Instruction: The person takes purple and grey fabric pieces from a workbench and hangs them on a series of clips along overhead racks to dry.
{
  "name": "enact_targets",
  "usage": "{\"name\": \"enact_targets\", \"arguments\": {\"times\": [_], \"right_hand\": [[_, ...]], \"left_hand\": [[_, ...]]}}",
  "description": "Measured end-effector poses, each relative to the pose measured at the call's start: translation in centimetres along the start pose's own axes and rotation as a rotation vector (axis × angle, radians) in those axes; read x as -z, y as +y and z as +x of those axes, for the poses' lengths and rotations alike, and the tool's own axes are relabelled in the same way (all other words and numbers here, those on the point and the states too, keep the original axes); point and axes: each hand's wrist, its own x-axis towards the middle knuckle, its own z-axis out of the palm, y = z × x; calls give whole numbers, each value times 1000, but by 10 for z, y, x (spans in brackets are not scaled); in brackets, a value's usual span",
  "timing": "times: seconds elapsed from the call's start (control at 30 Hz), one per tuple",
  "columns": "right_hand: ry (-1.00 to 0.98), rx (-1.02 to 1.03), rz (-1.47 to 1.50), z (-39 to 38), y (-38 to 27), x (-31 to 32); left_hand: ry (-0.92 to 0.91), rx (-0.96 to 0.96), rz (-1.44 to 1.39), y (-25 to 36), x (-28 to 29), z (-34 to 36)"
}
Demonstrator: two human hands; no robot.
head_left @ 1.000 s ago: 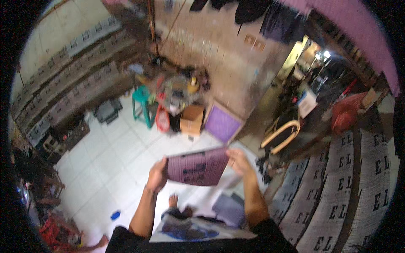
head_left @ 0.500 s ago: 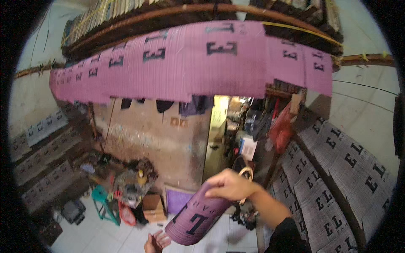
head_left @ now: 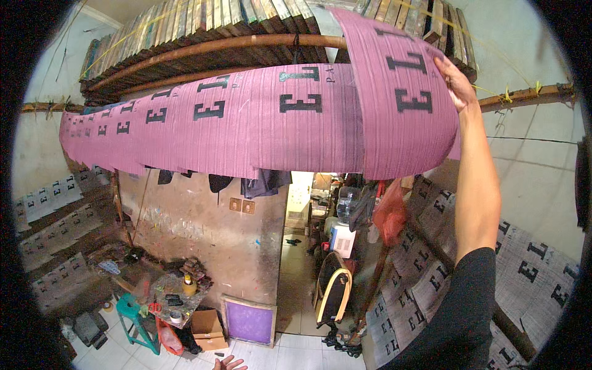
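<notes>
Hanging from the right hand point(head_left: 455, 83), a pink sheet point(head_left: 394, 148) with dark printed letters bows outward high on the right of the scene. The right fingers are closed on its right edge, the arm raised and nearly straight. The sheet's top end rises across the front of a brown pole point(head_left: 246, 42), and its left edge overlaps a long row of pink sheets point(head_left: 209, 132) with the same kind of print; whether the two touch, I cannot tell. The left hand point(head_left: 230, 364) is low and near, cut off by the lower edge; the fingers that show are spread well apart, and nothing is seen in them.

Above the pole stands a packed line of wooden frames point(head_left: 203, 18). Below the row, the far wall point(head_left: 203, 197) is stained, with dark cloths point(head_left: 266, 183) hanging in front of it. To the right, near a doorway, hangs a red bag point(head_left: 390, 216), with a white box point(head_left: 342, 240) lower down. Pale grey sheets point(head_left: 530, 271) with letters slope down a rack on the right, and more line the left side. At the foot of the far wall, a purple panel point(head_left: 250, 320) leans beside an open cardboard box point(head_left: 206, 325); a green stool point(head_left: 131, 311) stands farther left on the white tiles point(head_left: 297, 354).
</notes>
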Motion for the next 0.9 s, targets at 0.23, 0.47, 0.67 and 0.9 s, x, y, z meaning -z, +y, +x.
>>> {"name": "enact_targets", "arguments": {"times": [0.23, 0.47, 0.67, 0.9], "right_hand": [[125, -103, -37, -17, 28, 39], [390, -88, -283, 8, 47, 65], [532, -13, -610, 27, 49, 67], [600, -5, -1040, 28, 44, 62]], "left_hand": [[34, 121, 31, -6, -20, -4], [18, 168, 87, -19, -20, -12], [36, 174, 77, -36, 0, -30], [75, 216, 45, -55, 39, -49]]}}
